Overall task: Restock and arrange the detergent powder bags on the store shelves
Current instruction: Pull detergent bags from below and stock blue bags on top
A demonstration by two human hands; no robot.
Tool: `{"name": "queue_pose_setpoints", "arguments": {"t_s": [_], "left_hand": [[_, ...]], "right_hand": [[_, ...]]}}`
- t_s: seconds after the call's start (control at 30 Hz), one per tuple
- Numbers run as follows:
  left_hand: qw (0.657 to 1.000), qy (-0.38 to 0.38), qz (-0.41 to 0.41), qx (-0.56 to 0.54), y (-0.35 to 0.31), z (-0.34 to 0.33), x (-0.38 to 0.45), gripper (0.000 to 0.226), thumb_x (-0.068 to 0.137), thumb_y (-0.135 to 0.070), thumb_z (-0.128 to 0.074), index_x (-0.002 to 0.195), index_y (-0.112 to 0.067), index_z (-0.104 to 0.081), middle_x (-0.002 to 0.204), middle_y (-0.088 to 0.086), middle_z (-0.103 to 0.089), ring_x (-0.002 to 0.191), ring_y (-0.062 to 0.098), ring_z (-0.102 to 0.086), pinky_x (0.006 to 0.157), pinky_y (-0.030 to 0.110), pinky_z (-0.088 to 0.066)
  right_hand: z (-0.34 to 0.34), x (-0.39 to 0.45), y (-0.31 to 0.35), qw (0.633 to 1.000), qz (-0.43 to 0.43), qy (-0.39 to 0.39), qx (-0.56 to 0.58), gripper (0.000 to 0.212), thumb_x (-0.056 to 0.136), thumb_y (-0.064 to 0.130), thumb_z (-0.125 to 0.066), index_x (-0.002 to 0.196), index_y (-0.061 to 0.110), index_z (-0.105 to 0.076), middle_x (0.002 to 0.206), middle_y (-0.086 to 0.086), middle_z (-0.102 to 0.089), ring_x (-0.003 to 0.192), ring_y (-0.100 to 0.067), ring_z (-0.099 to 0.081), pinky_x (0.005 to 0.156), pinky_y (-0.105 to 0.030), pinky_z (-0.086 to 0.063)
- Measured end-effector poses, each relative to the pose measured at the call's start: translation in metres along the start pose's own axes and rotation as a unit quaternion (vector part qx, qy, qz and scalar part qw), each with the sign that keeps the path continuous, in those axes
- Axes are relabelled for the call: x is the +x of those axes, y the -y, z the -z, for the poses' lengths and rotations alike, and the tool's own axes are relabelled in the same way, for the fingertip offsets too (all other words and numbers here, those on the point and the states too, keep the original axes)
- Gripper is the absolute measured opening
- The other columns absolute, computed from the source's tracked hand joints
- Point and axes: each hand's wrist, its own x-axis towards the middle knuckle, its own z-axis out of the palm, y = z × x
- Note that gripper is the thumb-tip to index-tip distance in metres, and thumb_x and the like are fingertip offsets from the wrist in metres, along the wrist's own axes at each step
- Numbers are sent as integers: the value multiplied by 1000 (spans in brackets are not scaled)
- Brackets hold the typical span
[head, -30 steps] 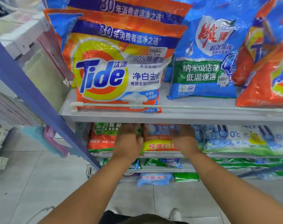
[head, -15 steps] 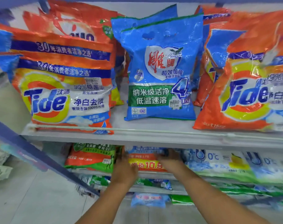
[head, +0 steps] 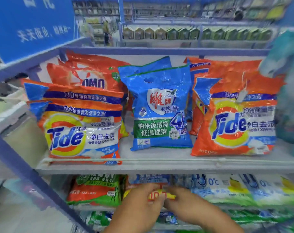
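On a blue-framed store shelf unit [head: 17, 158], detergent powder bags fill several tiers. The upper shelf [head: 159, 165] carries the biggest bags: at its left, two orange Tide bags [head: 79, 132] lean one behind the other, with an orange OMO bag [head: 90, 76] standing behind them. In the middle, a blue bag with a green band [head: 159, 111] stands upright, a second blue one just behind it. At the right, another orange Tide bag [head: 235, 121] leans in front of more orange bags. A blurred teal bag [head: 287, 91] cuts in at the far right edge.

On the lower shelf [head: 95, 207], an orange-and-green bag [head: 95, 190] lies at the left and pale blue-and-green bags marked 0°C [head: 243, 190] at the right. Between them sits a smaller bag with a yellow price band [head: 157, 194]. Both hands meet on its front: the left hand [head: 141, 204] covers the left part of the band, the right hand [head: 183, 200] the right part, fingertips nearly touching. Motion blur hides whether either grip is closed on the bag or only pressing it.
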Motion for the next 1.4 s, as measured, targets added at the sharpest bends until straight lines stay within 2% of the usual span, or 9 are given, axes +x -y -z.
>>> {"name": "queue_pose_setpoints", "arguments": {"t_s": [0.17, 0.37, 0.53, 0.67, 0.77, 0.97, 1.1, 1.2, 1.4], "left_hand": [[974, -161, -109, -117, -38, 56, 0, 11, 92, -40, -67, 102, -42, -69, 100, -24, -69, 95, -11, -63, 93, 26, -54], [970, -220, -90, -58, -68, 82, 52, 60, 91, -51, -65, 143, -31, -44, 143, -13, -47, 134, 12, -45, 109, 32, -39], [964, -233, -21, -128, -74, 75, 86, 67, 78, -43, -82, 133, -23, -48, 127, -8, -55, 119, 19, -58, 87, 26, -41], [965, -196, 8, -176, -65, 64, 93, 57, 65, -44, -91, 114, -32, -65, 105, -14, -74, 86, 4, -70, 73, 22, -56], [957, -216, -20, -193, -69, 59, 85, 58, 50, -59, -86, 102, -41, -66, 99, -22, -75, 85, -3, -70, 78, 27, -58], [925, -243, -99, -275, -91, 72, 45, 50, 74, -29, -88, 109, -48, -57, 103, -27, -71, 84, -16, -65, 63, 6, -48], [893, -302, -83, -324, -88, 107, 9, 45, 70, -33, -89, 108, -38, -64, 96, -20, -75, 87, 2, -72, 73, 28, -57], [885, -320, -49, -334, -67, 127, -5, 45, 67, -35, -92, 105, -33, -67, 93, -13, -79, 87, 15, -76, 84, 45, -60], [896, -295, -29, -329, -32, 137, -15, 49, 65, -28, -93, 107, -32, -67, 93, -13, -79, 84, 14, -76, 71, 35, -59]], "right_hand": [[63, -66, 58, 984, 65, -144, 80, 31, 93, 53, -61, 121, 40, -65, 115, 20, -69, 104, 5, -64, 97, -26, -51], [113, -44, 95, 930, 112, -330, 116, 48, 97, 42, -61, 142, 29, -50, 135, 11, -57, 120, -9, -56, 97, -29, -44], [115, -3, 93, 944, 59, -282, 160, 56, 98, 42, -61, 145, 25, -37, 125, 6, -57, 92, -12, -59, 62, -18, -41], [106, 13, 85, 921, 108, -325, 185, 44, 93, 20, -69, 131, 27, -47, 121, 12, -63, 108, -16, -62, 84, -26, -49], [104, 12, 81, 909, 142, -336, 200, 45, 93, 12, -67, 129, 31, -48, 104, 22, -56, 105, -11, -59, 70, -12, -41], [118, -8, 88, 872, 235, -354, 243, 29, 93, 27, -72, 109, 46, -56, 107, 34, -62, 94, 17, -61, 68, -5, -45], [130, -6, 97, 860, 219, -310, 340, 29, 101, 51, -50, 120, 35, -65, 112, 13, -72, 103, -7, -68, 85, -30, -54], [131, 25, 96, 895, 153, -298, 295, 28, 102, 42, -53, 116, 21, -64, 108, 2, -69, 92, -9, -63, 75, -29, -48], [137, 86, 98, 928, 74, -307, 197, 86, 71, 55, -82, 140, 17, -45, 135, -9, -58, 125, -30, -56, 106, -39, -46]]}}
